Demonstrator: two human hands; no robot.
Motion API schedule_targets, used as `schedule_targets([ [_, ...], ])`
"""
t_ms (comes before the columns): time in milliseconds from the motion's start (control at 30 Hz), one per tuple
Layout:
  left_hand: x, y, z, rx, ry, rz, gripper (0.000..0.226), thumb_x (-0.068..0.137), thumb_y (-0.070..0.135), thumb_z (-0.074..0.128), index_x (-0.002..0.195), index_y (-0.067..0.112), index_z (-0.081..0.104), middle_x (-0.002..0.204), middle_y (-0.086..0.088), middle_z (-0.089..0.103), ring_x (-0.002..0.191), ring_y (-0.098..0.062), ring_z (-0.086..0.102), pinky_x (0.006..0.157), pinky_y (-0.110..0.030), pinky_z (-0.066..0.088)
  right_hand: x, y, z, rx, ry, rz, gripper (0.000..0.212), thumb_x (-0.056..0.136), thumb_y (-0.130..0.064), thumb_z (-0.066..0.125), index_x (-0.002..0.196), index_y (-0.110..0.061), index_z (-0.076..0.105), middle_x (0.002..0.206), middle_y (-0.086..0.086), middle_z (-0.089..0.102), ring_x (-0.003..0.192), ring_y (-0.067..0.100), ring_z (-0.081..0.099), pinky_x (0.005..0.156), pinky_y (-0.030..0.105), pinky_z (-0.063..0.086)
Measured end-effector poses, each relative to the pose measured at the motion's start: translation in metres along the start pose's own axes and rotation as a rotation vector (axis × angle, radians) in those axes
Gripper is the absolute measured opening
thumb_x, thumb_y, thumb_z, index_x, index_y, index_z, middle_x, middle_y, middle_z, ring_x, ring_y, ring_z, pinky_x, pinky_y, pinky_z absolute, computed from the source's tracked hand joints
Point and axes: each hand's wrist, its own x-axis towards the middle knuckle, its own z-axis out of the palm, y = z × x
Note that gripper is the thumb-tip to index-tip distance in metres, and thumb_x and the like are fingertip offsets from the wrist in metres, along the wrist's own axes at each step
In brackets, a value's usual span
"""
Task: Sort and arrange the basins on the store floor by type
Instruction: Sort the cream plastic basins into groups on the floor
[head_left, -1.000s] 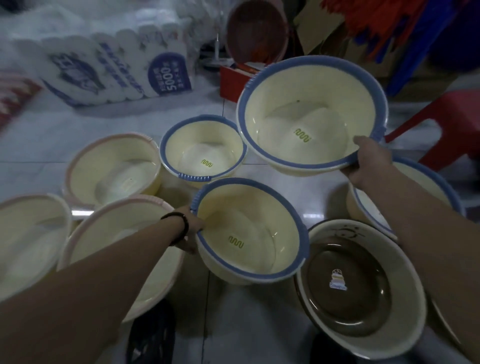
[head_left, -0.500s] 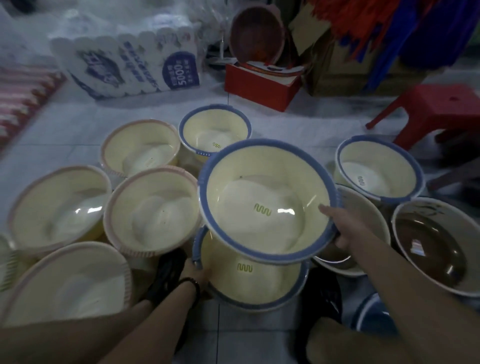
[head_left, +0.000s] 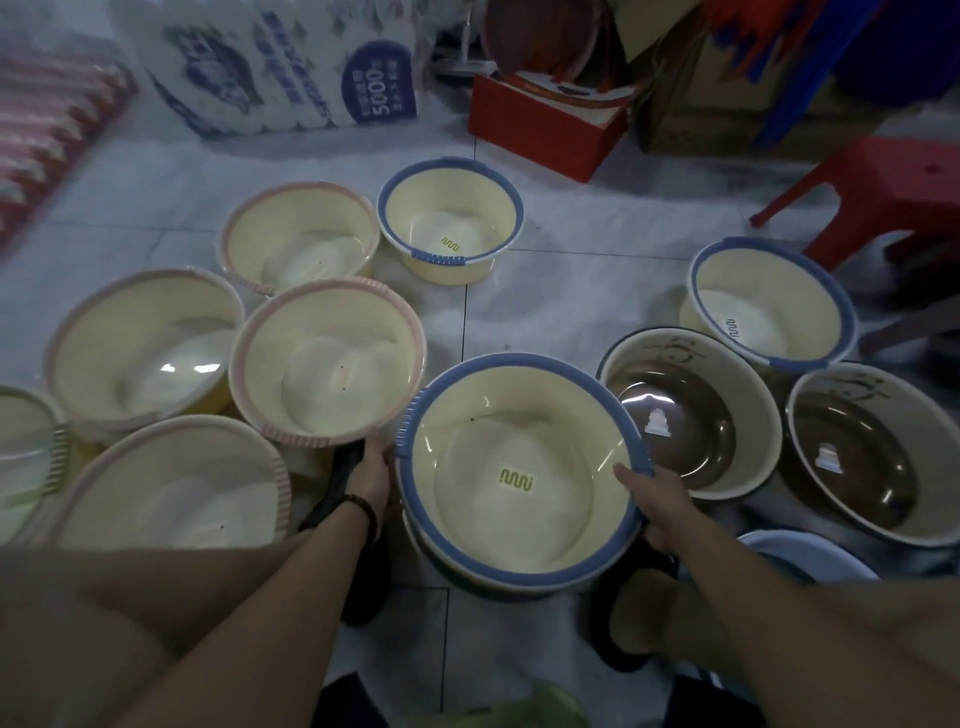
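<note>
Now, left hand (head_left: 371, 470) and right hand (head_left: 655, 505), fingers curled on a glossy round blue-rimmed basin (head_left: 519, 365).

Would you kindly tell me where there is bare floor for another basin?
The widest bare tiles lie between the small blue-rimmed basin, the right blue-rimmed basin and the held stack. The pink-rimmed cluster and brown basins are packed tight.
</note>
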Motion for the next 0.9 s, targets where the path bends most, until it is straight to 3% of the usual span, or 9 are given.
schedule_targets([
  [67, 0.005, -0.003, 0.001, 0.049, -0.036, 0.1, 0.067, 0.081, 0.073, 0.06, 0.119, 0.019, 0.075, 0.111, -0.007, 0.078, 0.105, -0.029, 0.071, 0.103, -0.05, 0.053, 0.0, 0.009, 0.003, -0.029, -0.003, -0.038, 0.02, 0.099, -0.011, 0.073, 0.117, -0.004, 0.073, 0.096, 0.013, 0.077, 0.088, 0.032, 0.072, 0.081, 0.041, 0.058],
  [133, -0.008, -0.006, 0.005, 0.277, -0.04, 0.15, 0.052, 0.085, 0.046, 0.071, 0.129, 0.02, 0.067, 0.121, -0.004, 0.074, 0.109, -0.026, 0.069, 0.107, -0.046, 0.05, 0.0, 0.015, 0.007, -0.064, -0.005, -0.045, 0.022, 0.1, -0.013, 0.072, 0.121, -0.006, 0.073, 0.104, 0.014, 0.078, 0.097, 0.034, 0.073, 0.092, 0.047, 0.058],
  [233, -0.015, -0.017, 0.004, 0.523, 0.024, 0.239, 0.042, 0.093, 0.004, 0.064, 0.13, 0.024, 0.056, 0.115, 0.001, 0.064, 0.108, -0.021, 0.059, 0.103, -0.034, 0.045, 0.0, 0.022, 0.011, -0.112, -0.017, -0.042, 0.022, 0.097, -0.01, 0.075, 0.119, -0.005, 0.074, 0.105, 0.016, 0.079, 0.1, 0.037, 0.075, 0.097, 0.054, 0.06],
  [433, 0.029, -0.041, 0.0, 0.6, 0.028, 0.136, 0.053, 0.087, 0.009, 0.072, 0.136, 0.02, 0.056, 0.128, -0.009, 0.068, 0.114, -0.03, 0.064, 0.108, -0.05, 0.049, 0.001, 0.039, 0.008, -0.334, -0.019, -0.068, 0.022, 0.093, -0.002, 0.072, 0.115, -0.007, 0.069, 0.103, 0.01, 0.076, 0.099, 0.032, 0.073, 0.092, 0.047, 0.059],
  [533, 0.029, -0.043, 0.009, 0.625, 0.061, 0.155, 0.05, 0.09, 0.015, 0.07, 0.137, 0.023, 0.055, 0.128, -0.006, 0.066, 0.113, -0.03, 0.063, 0.105, -0.048, 0.05, 0.005, 0.042, 0.008, -0.346, -0.033, -0.015, 0.025, 0.093, -0.007, 0.074, 0.117, -0.008, 0.068, 0.106, 0.008, 0.076, 0.1, 0.029, 0.072, 0.093, 0.043, 0.059],
  [700, 0.035, -0.044, 0.014, 0.677, 0.155, 0.166, 0.047, 0.094, 0.025, 0.06, 0.14, 0.032, 0.056, 0.133, -0.005, 0.066, 0.12, -0.032, 0.06, 0.11, -0.049, 0.046, 0.006, 0.043, 0.01, -0.429, -0.022, 0.006, 0.015, 0.09, -0.012, 0.073, 0.105, -0.011, 0.071, 0.098, 0.006, 0.075, 0.09, 0.023, 0.069, 0.069, 0.029, 0.051],
  [800, 0.041, -0.041, 0.014, 0.751, 0.17, 0.165, 0.041, 0.095, 0.031, 0.057, 0.136, 0.036, 0.059, 0.128, -0.005, 0.068, 0.117, -0.031, 0.061, 0.108, -0.049, 0.047, 0.01, 0.047, 0.012, -0.437, -0.004, 0.051, 0.011, 0.088, -0.014, 0.072, 0.098, -0.011, 0.071, 0.095, 0.011, 0.075, 0.086, 0.028, 0.07, 0.071, 0.034, 0.056],
  [900, 0.023, -0.023, 0.028, 0.811, 0.151, 0.176, 0.039, 0.097, 0.022, 0.058, 0.137, 0.026, 0.058, 0.126, -0.008, 0.068, 0.113, -0.032, 0.062, 0.103, -0.045, 0.05, 0.013, 0.042, 0.008, -0.455, -0.028, 0.114, 0.014, 0.088, -0.017, 0.071, 0.1, -0.01, 0.071, 0.097, 0.013, 0.074, 0.088, 0.031, 0.07, 0.072, 0.037, 0.056],
])
